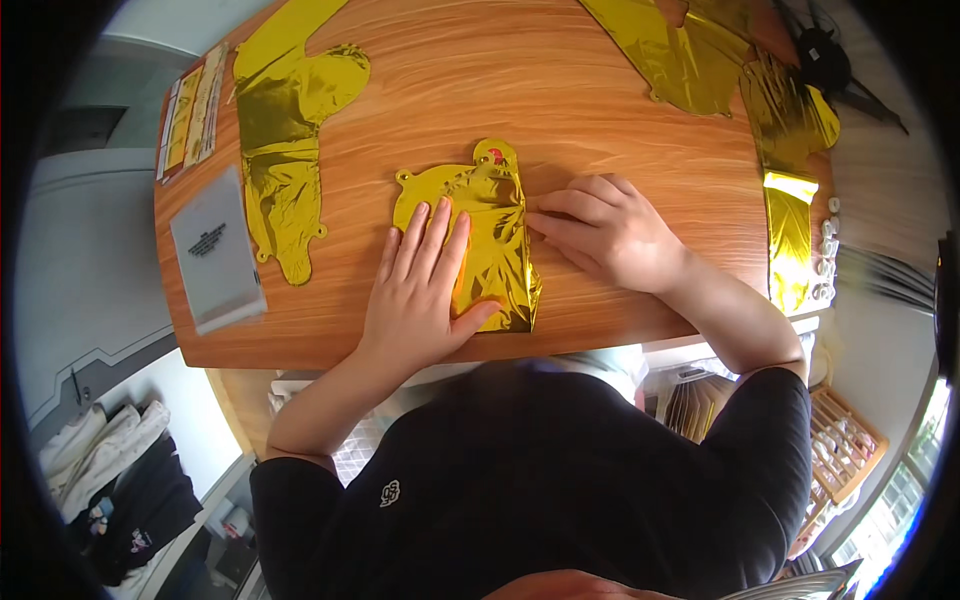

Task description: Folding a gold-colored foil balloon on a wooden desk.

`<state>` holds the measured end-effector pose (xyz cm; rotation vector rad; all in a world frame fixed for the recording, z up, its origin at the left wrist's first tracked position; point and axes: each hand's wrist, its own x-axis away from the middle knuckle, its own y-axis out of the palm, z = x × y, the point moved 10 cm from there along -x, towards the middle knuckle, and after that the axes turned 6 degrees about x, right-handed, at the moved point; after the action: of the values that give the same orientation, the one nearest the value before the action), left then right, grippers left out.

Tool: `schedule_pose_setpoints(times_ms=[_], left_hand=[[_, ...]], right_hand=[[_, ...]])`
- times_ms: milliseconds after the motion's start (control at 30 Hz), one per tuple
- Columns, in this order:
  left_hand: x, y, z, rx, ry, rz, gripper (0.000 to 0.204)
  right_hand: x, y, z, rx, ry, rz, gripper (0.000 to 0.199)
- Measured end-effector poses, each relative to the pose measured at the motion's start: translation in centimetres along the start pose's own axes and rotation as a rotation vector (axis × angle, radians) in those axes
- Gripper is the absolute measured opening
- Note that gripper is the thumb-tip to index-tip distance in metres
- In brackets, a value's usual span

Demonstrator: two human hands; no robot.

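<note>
A flat, folded gold foil balloon [497,250] lies near the table's front edge, with small round tabs at its top and a bit of red on the upper one. My left hand [415,280] rests flat on its left part, fingers stretched out and slightly apart. At the balloon's right edge, my right hand [610,230] has its fingertips bent together against the crinkled foil. They look closed on that edge, though the thumb side is partly hidden.
Another flat gold foil balloon [285,150] lies to the left, and more gold foil [690,65] at the far right. A clear plastic bag [215,255] and printed cards [192,115] sit along the left edge. Small white rolls [826,250] line the right edge of the wooden table [450,90].
</note>
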<state>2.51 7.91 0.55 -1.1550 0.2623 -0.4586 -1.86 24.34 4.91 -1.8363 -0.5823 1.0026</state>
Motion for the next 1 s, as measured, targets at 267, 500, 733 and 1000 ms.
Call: schedule_pose_setpoints(times_ms=[267, 500, 733, 1000], left_hand=[[-0.2, -0.1, 0.1, -0.001, -0.016, -0.014, 0.095], [0.0, -0.7, 0.5, -0.018, -0.001, 0.044, 0.094], [0.3, -1.4, 0.9, -0.013, 0.034, 0.120, 0.093], [1.0, -1.0, 1.0, -0.056, 0.069, 0.201, 0.093]], right_hand=[[0.0, 0.1, 0.3, -0.032, -0.007, -0.032, 0.041], [0.2, 0.3, -0.5, 0.063, -0.056, -0.030, 0.041], [0.0, -0.2, -0.8, 0.140, 0.033, -0.027, 0.029], [0.7, -0.8, 0.5, 0.124, 0.099, 0.061, 0.027]])
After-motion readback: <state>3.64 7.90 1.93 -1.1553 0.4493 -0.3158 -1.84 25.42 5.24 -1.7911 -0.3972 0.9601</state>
